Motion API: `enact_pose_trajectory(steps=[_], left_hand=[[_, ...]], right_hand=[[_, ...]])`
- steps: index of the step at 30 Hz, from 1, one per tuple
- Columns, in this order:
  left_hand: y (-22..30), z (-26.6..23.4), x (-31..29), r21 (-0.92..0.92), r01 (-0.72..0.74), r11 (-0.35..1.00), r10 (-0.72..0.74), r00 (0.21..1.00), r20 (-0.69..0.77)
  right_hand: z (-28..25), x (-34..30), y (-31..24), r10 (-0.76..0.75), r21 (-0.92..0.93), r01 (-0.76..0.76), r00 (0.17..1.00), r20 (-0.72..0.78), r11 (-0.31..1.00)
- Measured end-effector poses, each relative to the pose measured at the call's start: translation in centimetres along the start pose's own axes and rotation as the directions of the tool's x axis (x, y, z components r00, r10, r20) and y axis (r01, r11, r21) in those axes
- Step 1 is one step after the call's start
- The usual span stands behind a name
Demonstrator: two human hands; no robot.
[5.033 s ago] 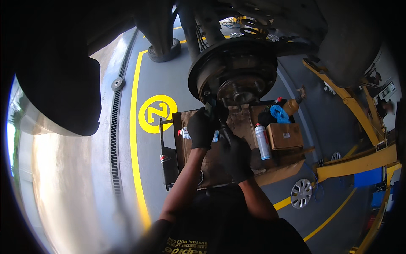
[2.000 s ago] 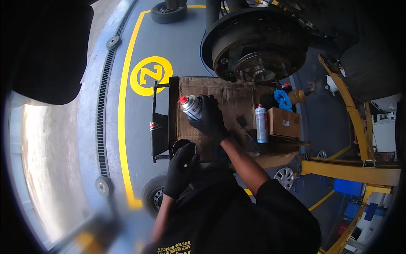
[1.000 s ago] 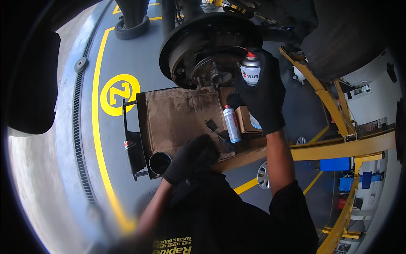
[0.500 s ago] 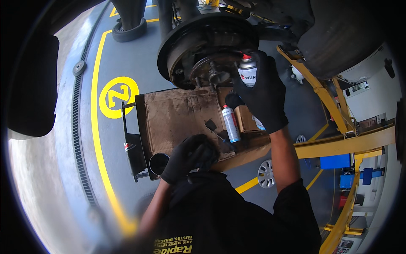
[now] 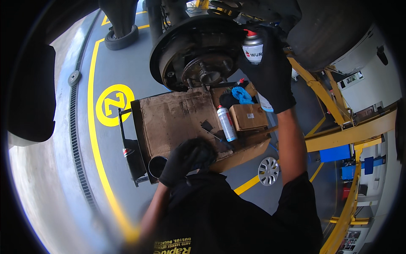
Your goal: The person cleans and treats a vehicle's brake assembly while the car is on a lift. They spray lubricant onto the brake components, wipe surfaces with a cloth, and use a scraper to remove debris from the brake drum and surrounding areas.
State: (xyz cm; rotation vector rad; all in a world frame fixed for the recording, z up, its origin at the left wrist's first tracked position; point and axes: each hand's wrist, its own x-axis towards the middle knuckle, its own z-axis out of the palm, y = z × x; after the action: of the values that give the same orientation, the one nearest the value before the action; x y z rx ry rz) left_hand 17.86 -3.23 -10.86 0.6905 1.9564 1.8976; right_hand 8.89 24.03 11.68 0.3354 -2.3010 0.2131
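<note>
My right hand (image 5: 268, 70), in a black glove, is wrapped round a spray can (image 5: 253, 50) with a red top. It holds the can raised at the right side of a wheel hub (image 5: 207, 72), inside a round dark brake backing plate (image 5: 163, 55). My left hand (image 5: 182, 163), also black-gloved, is low over the near edge of a cardboard-covered surface (image 5: 173, 114). Its fingers curl round a dark, crumpled-looking thing that blends with the glove. Between my hands a second spray can (image 5: 227, 123) lies on the cardboard beside a small brown box (image 5: 248, 117).
A blue crumpled cloth or glove (image 5: 242, 95) lies behind the box. A black cup-like container (image 5: 157, 167) stands left of my left hand. Yellow lift arms (image 5: 344, 133) cross the right side. A hubcap (image 5: 268, 171) and a tyre (image 5: 122, 39) are on the floor.
My right hand has lifted the can slightly up and right, away from the hub. The blue crumpled thing and more of the box now show. My left hand stays nearly in place.
</note>
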Motion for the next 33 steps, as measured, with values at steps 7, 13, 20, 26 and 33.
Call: enact_pose_trajectory(steps=[7, 13, 20, 26, 33], left_hand=[[0.0, 0.2, -0.6, -0.076, 0.046, 0.996, -0.049, 0.998, -0.026], [-0.3, -0.5, -1.2, -0.003, 0.057, 0.998, -0.057, 0.992, -0.109], [1.0, -5.1, -5.3, -0.062, 0.130, 0.989, -0.141, 0.770, -0.622], [-0.3, -8.2, -13.3, 0.202, 0.415, 0.887, -0.064, 0.545, -0.836], [-1.3, -5.1, -17.8, 0.102, 0.638, 0.763, -0.261, 0.449, -0.855]], right_hand=[[-0.7, 1.0, 2.5, -0.038, -0.116, 0.042, 0.999, 0.030, 0.992], [-0.5, -1.7, 6.4, 0.004, -0.067, 0.001, 0.998, 0.066, 0.998], [7.9, -16.8, 7.4, 0.245, 0.289, -0.381, 0.878, 0.411, 0.878], [17.6, -30.8, 1.5, 0.171, -0.096, -0.151, 0.633, 0.755, 0.984], [16.5, -28.0, -8.1, -0.001, 0.432, -0.314, 0.808, 0.589, 0.846]])
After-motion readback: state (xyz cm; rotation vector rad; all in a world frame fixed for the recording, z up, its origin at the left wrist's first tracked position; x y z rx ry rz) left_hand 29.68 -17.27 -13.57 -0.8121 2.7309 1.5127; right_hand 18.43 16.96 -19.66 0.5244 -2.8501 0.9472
